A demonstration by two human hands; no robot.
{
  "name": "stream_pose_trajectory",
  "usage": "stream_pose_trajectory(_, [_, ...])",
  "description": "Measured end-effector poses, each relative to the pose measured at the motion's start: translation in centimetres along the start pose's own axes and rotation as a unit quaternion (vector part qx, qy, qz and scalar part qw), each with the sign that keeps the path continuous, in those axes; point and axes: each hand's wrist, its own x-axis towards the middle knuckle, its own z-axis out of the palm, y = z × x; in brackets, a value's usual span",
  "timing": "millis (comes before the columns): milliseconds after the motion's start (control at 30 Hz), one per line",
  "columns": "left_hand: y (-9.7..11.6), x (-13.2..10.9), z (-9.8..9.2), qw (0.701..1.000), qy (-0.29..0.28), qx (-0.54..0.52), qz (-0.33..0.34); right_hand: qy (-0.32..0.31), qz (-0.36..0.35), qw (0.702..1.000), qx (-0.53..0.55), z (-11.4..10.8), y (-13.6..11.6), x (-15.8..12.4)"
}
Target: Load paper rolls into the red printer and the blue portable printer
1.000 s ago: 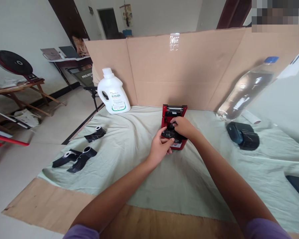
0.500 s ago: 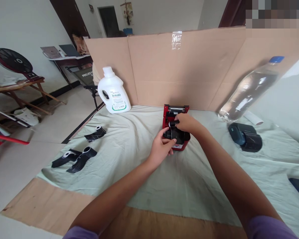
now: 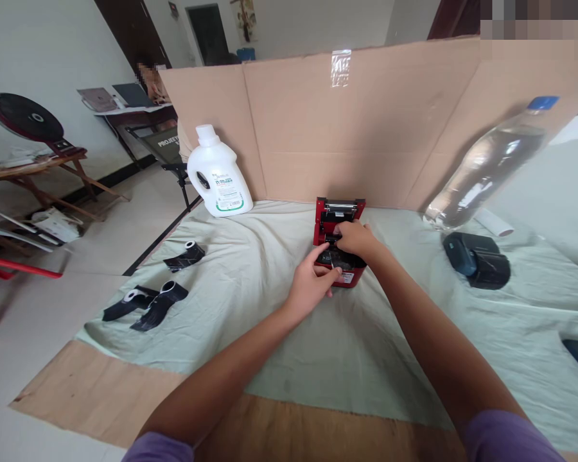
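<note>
A small red-and-black machine that looks like a label printer stands on the cloth with its lid raised. My left hand is at its front left, with thumb and fingers on a dark, shiny ribbon that stretches over the opening. Closed and pointing down, my right hand is inside the machine near the lid hinge. Its fingers are on a small black ribbon roll, now mostly hidden behind them.
Several black ribbon rolls with white cores lie at left. A white detergent bottle and a large clear bottle stand by the cardboard screen. A dark device and a white tube are at right.
My right hand has moved slightly down and left, carrying the black roll deeper into the machine; its white end no longer shows clearly. My left hand stays nearly in place.
</note>
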Motion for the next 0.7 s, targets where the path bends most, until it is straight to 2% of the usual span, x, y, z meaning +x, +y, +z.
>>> stream_pose_trajectory(100, [-0.2,0.0,-0.5,0.995,-0.020,0.093,0.031,0.009,-0.014,0.997,0.079,-0.4,0.9,-0.7])
stream_pose_trajectory(200, [-0.4,0.0,-0.8,0.986,0.001,0.146,0.074,0.032,-0.017,0.974,0.224,-1.1,2.5,-1.5])
stream_pose_trajectory(267, [-0.5,-0.1,-0.9,0.977,0.014,0.183,0.106,0.133,0.007,0.940,0.313,-1.4,3.7,-1.6])
stream_pose_trajectory(333, [-0.6,-0.1,-1.0,0.966,0.028,0.214,0.145,0.272,0.024,0.886,0.374,-1.2,4.5,-0.9])
stream_pose_trajectory(367, [-0.7,-0.1,-1.1,0.959,0.035,0.224,0.167,0.316,0.020,0.859,0.402,-0.9,4.8,-0.3])
stream_pose_trajectory(400, [-0.8,-0.2,-1.3,0.953,0.041,0.231,0.190,0.333,0.009,0.839,0.431,-0.5,4.9,0.2])
stream_pose_trajectory(533, [-1.5,-0.1,-1.9,0.931,0.055,0.249,0.260,0.295,-0.043,0.806,0.510,1.0,5.0,1.6])
stream_pose_trajectory(700, [-2.8,0.2,-2.7,0.889,0.056,0.312,0.331,0.290,-0.045,0.798,0.527,3.0,4.9,-1.2])
